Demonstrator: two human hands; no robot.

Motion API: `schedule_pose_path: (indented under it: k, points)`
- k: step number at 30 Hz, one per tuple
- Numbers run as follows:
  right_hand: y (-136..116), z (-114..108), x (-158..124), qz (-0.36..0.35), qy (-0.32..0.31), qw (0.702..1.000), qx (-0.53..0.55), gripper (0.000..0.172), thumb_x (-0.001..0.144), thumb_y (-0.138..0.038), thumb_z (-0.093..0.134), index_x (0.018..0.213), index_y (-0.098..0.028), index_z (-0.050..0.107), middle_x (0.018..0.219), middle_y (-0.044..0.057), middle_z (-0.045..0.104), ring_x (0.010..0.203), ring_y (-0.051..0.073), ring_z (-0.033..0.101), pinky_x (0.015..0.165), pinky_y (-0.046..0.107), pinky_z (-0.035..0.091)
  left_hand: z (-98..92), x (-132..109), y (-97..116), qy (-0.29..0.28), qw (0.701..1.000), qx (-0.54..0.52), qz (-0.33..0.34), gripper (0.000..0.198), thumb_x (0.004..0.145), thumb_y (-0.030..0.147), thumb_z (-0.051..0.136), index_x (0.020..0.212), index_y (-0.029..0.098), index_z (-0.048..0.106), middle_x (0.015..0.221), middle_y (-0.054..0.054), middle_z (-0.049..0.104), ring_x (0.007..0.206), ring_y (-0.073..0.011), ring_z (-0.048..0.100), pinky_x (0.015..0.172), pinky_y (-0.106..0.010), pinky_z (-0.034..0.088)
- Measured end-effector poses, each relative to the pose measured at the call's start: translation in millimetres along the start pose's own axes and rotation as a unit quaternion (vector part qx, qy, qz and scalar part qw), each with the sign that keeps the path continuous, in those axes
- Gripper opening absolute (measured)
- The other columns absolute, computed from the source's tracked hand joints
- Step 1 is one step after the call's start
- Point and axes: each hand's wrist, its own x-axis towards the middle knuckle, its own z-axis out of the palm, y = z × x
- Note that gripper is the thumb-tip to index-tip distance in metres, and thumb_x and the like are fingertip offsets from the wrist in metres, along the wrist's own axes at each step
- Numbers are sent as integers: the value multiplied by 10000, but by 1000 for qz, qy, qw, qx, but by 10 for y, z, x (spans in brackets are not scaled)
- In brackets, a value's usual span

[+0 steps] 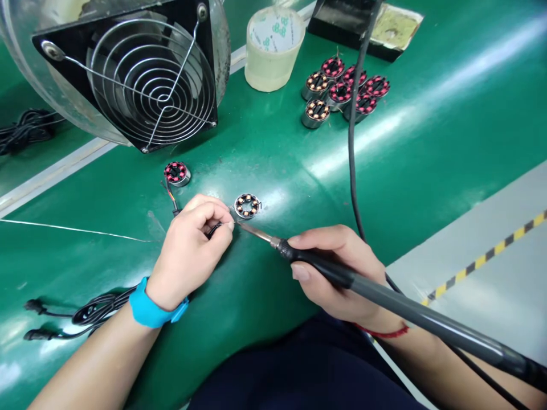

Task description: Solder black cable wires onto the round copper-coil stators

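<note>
A soldering iron (318, 263) is gripped pen-like in my right hand (346, 273), its tip pointing left at the fingertips of my left hand (192, 245). Those left fingers are pinched on a thin black cable, whose end by the iron tip is too small to make out. Just beyond the tip, a ring-shaped motor stator (247, 206) with copper windings lies on the green mat. A second stator (177, 173) with pink-red windings stands behind my left hand, near a cable end with coloured wires (171, 196).
A fan with a wire guard (160, 94) stands at the back left. Behind are a tape roll (273, 54), several stators (341, 93) and a sponge holder (393, 28). The iron's cord (352, 142) crosses the right side. Coiled black cables (96, 310) and solder wire (81, 229) lie left.
</note>
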Motion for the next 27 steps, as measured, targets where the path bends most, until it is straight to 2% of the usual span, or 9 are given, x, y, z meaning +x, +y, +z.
schedule_pose_path:
  k: [5, 10, 12, 15, 19, 22, 25, 27]
  points:
    - [6, 5, -18, 3, -6, 1000, -1, 164, 833, -172, 604, 984, -221, 562, 710, -19, 689, 473, 91, 598, 446, 194, 497, 6, 10, -15, -2, 1000, -4, 0, 123, 771, 72, 552, 702, 169, 584, 877, -7, 595, 776, -113, 561, 662, -228, 432]
    - [19, 9, 6, -25, 32, 999, -14, 223, 847, -145, 607, 1054, -222, 574, 833, 9, 714, 643, 111, 673, 610, 202, 565, 5, 5, -13, -4, 1000, -1, -1, 126, 773, 71, 552, 702, 168, 588, 882, -8, 593, 809, -120, 566, 680, -228, 435]
    - [25, 16, 52, -42, 29, 998, -24, 247, 855, -123, 603, 1080, -222, 581, 910, 23, 725, 747, 122, 694, 700, 209, 576, 1, 3, -4, -5, 1000, 3, 0, 129, 778, 76, 552, 695, 167, 589, 878, -9, 591, 802, -118, 562, 672, -226, 431]
    - [35, 23, 154, -53, -14, 998, -31, 285, 882, -127, 589, 1150, -224, 576, 1013, 27, 726, 870, 134, 701, 820, 226, 567, -4, 5, 2, -5, 1000, 6, 9, 128, 789, 85, 551, 698, 166, 589, 872, -8, 587, 775, -110, 551, 659, -222, 425]
    - [60, 20, 326, -40, -97, 993, -50, 340, 944, -197, 512, 1281, -241, 507, 1022, 10, 714, 891, 143, 694, 829, 257, 557, -6, 6, -21, -5, 1000, 5, 19, 115, 803, 93, 548, 725, 166, 591, 883, -8, 587, 763, -107, 540, 659, -226, 425]
    - [93, 32, 464, -55, -148, 984, -83, 325, 945, -172, 483, 1257, -254, 520, 1042, 2, 689, 913, 152, 657, 846, 282, 520, -7, 4, -37, -4, 1000, 1, 24, 122, 794, 71, 546, 737, 169, 592, 874, -1, 581, 762, -104, 538, 664, -225, 426]
    - [147, 93, 581, -80, -202, 969, -117, 337, 894, -128, 513, 1219, -214, 539, 994, 30, 662, 923, 195, 586, 852, 336, 472, -11, 9, -31, -1, 999, 4, 37, 138, 792, 53, 540, 737, 171, 587, 858, 0, 579, 779, -107, 539, 688, -225, 428]
    - [196, 159, 627, -90, -213, 965, -122, 336, 882, -127, 507, 1208, -204, 541, 948, 39, 641, 900, 207, 544, 828, 350, 448, -19, 12, -21, -1, 999, 11, 39, 145, 793, 50, 535, 730, 172, 581, 837, 1, 571, 764, -107, 529, 685, -225, 427]
